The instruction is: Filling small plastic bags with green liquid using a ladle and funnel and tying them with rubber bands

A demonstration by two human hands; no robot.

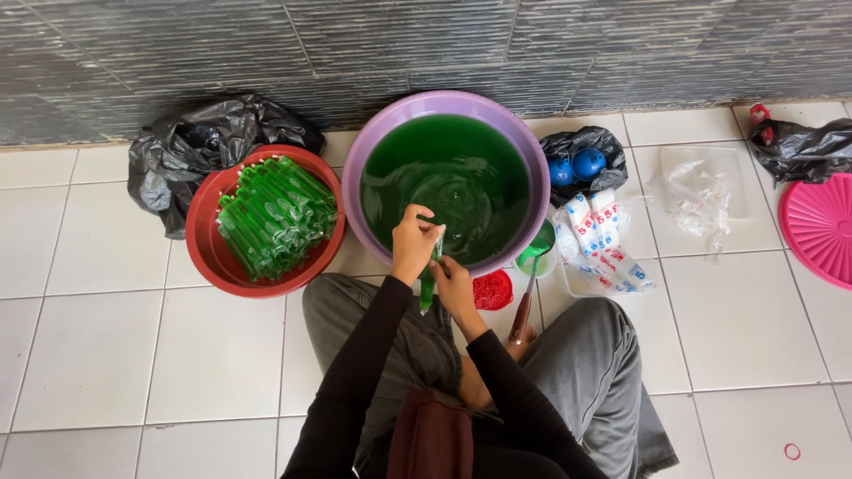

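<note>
A person sits cross-legged on a white tiled floor, both hands working over the near rim of a wide purple plastic basin filled with dark green liquid. The thing in hand is a long, narrow, clear plastic tube bag filled with green liquid; it hangs almost upright between the two hands, its upper end at the basin's rim and its lower end down over the lap, and it looks slim, translucent and bright green, darker than the floor around it. The left hand is clenched around the top of the tube, fingers curled tightly at its neck. The right hand grasps the tube just below, fingers wrapped about its side. To the left, touching the purple basin, a round red plastic basin holds a heap of the same filled green tubes, lying side by side. To the right of the hands lie a small red lid, a small green cup with a ladle, and white packets. A black plastic bag sits behind the red basin.
</note>
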